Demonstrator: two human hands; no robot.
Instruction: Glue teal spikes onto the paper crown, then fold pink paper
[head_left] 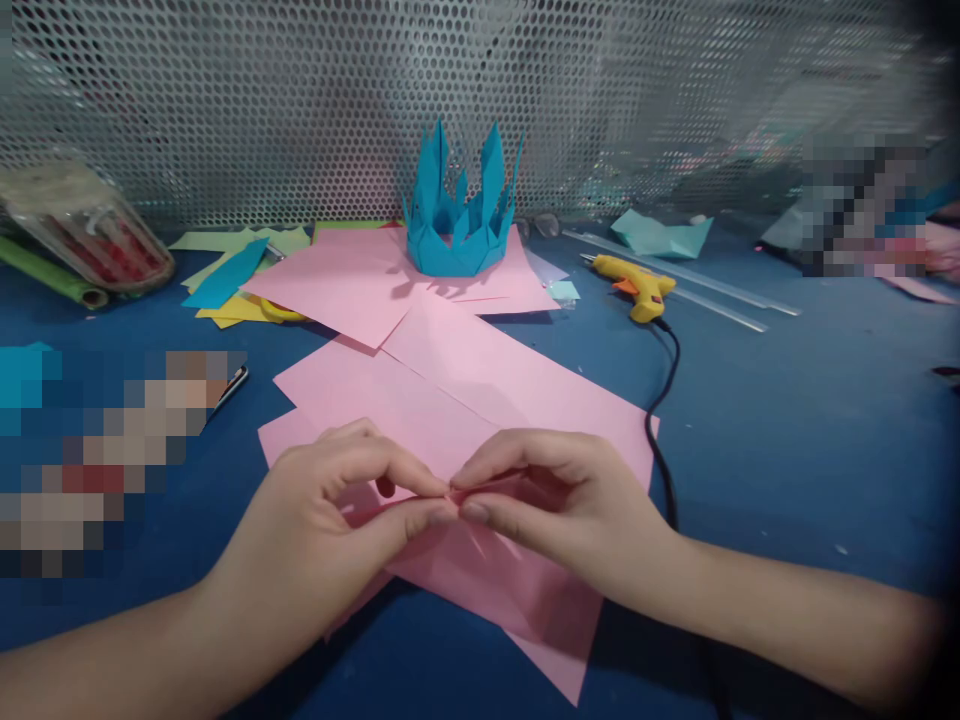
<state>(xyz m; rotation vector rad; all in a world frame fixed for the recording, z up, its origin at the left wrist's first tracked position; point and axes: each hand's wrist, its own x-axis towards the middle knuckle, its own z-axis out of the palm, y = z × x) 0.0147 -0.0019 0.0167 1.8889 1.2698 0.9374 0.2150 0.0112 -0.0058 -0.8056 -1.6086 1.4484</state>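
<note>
My left hand (pixel 330 500) and my right hand (pixel 577 500) meet over the pink paper sheets (pixel 465 370). Between thumb and fingertips, each pinches a small folded piece of pink paper (pixel 499 492). Most of that piece is hidden behind my fingers, so its full shape does not show. Beneath the hands, the sheets overlap at different angles on the blue table (pixel 787 450). Further back, a blue folded-paper crown (pixel 456 258) with pointed spikes stands upright on more pink paper.
A yellow glue gun (pixel 637 285) lies at right, its black cord (pixel 664 470) running toward the front edge. Near it are clear glue sticks (pixel 720 305) and a pale green folded paper (pixel 660 235). A jar (pixel 97 235) tilts at left. Perforated metal (pixel 300 110) closes the back.
</note>
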